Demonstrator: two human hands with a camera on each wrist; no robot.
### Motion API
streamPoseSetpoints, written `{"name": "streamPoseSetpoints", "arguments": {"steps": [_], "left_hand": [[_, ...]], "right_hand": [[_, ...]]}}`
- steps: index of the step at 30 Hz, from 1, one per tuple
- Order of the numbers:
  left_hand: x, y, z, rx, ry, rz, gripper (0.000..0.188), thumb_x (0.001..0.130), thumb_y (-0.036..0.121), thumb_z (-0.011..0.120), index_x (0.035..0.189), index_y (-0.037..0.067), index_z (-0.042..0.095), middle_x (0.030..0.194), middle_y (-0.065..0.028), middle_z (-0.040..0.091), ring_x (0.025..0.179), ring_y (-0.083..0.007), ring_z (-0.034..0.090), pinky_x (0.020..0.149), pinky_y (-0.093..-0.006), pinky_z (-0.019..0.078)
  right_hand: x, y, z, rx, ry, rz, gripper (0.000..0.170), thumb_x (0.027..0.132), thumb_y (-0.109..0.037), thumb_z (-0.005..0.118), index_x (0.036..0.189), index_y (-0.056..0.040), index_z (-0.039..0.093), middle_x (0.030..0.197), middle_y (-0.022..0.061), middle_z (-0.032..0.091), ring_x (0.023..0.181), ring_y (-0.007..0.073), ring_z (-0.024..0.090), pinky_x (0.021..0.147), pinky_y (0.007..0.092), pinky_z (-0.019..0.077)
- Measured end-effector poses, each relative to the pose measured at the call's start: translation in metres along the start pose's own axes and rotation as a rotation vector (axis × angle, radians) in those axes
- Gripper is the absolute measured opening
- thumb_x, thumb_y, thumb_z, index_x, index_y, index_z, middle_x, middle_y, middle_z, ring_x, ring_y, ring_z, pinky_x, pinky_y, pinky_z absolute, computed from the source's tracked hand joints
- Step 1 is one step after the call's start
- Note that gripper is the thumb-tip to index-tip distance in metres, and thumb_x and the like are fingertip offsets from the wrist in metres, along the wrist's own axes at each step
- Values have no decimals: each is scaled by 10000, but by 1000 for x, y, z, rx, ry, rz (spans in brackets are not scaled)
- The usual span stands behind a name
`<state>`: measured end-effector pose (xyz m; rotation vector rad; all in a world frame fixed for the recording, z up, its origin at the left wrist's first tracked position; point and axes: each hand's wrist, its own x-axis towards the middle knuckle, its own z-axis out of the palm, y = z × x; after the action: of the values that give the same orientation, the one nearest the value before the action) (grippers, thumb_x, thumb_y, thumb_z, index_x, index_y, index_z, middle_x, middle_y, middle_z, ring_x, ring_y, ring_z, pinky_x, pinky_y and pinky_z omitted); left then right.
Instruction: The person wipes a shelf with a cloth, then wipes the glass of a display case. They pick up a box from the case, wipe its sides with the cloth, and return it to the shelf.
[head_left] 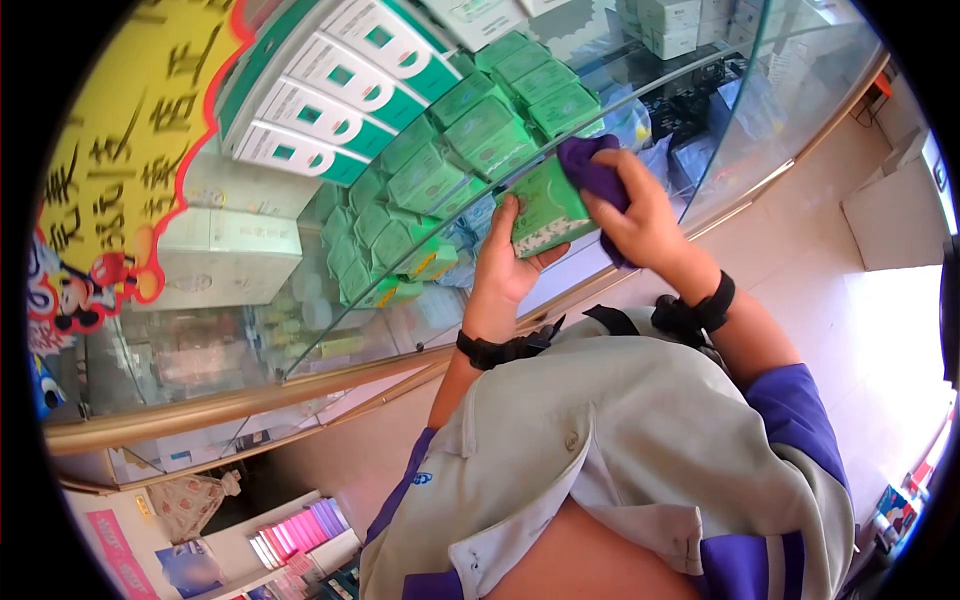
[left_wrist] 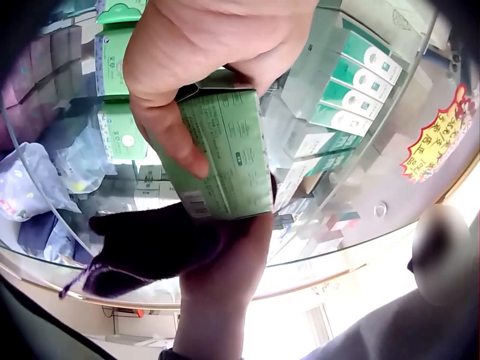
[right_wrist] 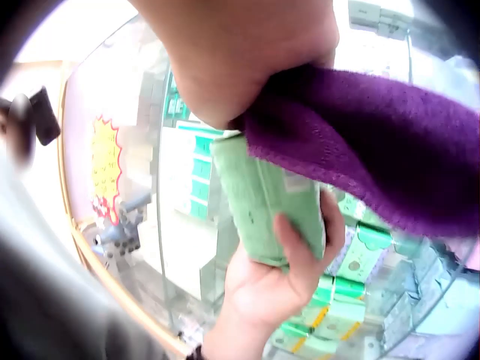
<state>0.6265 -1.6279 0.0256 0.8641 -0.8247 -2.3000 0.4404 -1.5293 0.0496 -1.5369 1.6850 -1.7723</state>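
Observation:
My left hand (head_left: pixel 503 268) grips a green printed carton (head_left: pixel 548 208), thumb on one face and fingers round the far side. In the left wrist view the carton (left_wrist: pixel 225 154) shows fine print and a barcode, with fingers (left_wrist: pixel 176 139) across it. My right hand (head_left: pixel 640 208) holds a bunched purple cloth (head_left: pixel 590 168) against the carton's right end. Seen from the right wrist, the cloth (right_wrist: pixel 360 142) hangs from under the palm and covers part of the carton (right_wrist: pixel 259 202). Both hands are raised in front of the glass display case (head_left: pixel 440 235).
Rows of similar green cartons (head_left: pixel 490 135) sit inside the case. White-and-green boxes (head_left: pixel 330 115) are stacked to the left, behind a yellow handwritten sign (head_left: pixel 130 130). A wooden edge strip (head_left: pixel 230 415) runs along the case. Lower left, a shelf holds pink and purple packs (head_left: pixel 300 535).

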Motion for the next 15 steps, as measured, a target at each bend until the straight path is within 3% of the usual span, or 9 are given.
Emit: {"name": "streamPoseSetpoints", "arguments": {"steps": [2,4,5,6,8,9,10,14,15], "left_hand": [[9,-7,6,-42,19,2,430,942,499,561,1201,156,560,1083,-60,679,887,-243,696,672,-382,608],[16,-18,3,-67,55,4,434,945,512,547,1202,163,569,1080,-61,682,881,-230,700,638,-364,605],[19,-24,0,-124,0,-35,432,947,516,542,1196,165,574,1071,-59,684,887,-222,699,616,-350,601],[21,-30,1,-186,-52,-74,430,948,519,537,1191,167,579,1063,-57,687,893,-214,699,594,-335,597],[24,-43,10,-249,-59,-78,452,956,533,507,1200,162,594,1065,-59,694,901,-209,700,540,-309,584],[22,-46,18,-372,-94,-122,467,960,539,491,1208,158,599,1072,-59,696,892,-209,703,524,-299,580],[18,-48,22,-494,-129,-163,483,964,545,476,1215,153,604,1078,-59,698,884,-210,705,508,-290,577],[7,-37,12,-453,-153,-151,511,964,564,453,1201,142,618,1082,-62,698,860,-211,709,529,-325,608],[5,-32,0,-447,-158,-155,501,959,564,467,1191,145,615,1059,-56,701,856,-207,710,542,-341,617]], "right_hand": [[-8,2,-8,25,8,-15,358,782,-121,677,1106,-34,552,954,192,597,887,392,595,767,403,489],[-13,9,-27,69,-191,58,355,758,-103,665,1090,-35,559,960,196,599,880,408,588,770,405,489],[-16,18,-36,38,-217,4,348,763,-66,646,1094,-12,553,913,128,580,825,245,575,757,333,470],[-17,23,-42,33,-220,-2,348,763,-66,646,1094,-12,553,913,128,580,825,245,575,757,333,470],[-19,27,-49,220,-177,200,298,770,-85,641,1055,-29,574,861,101,590,784,214,590,721,345,485],[-16,25,-51,312,-135,363,273,807,-102,635,1062,-29,571,835,52,575,763,133,543,690,300,469],[-14,20,-46,456,-4,600,254,837,-123,632,1064,-29,567,834,46,578,731,130,534,670,279,459],[-10,7,-14,238,-2,420,307,834,-137,649,1108,-29,562,817,67,560,738,138,530,656,307,466],[-13,-1,0,213,58,286,327,785,-113,657,1091,-29,577,817,107,572,737,207,578,664,343,477]]}}
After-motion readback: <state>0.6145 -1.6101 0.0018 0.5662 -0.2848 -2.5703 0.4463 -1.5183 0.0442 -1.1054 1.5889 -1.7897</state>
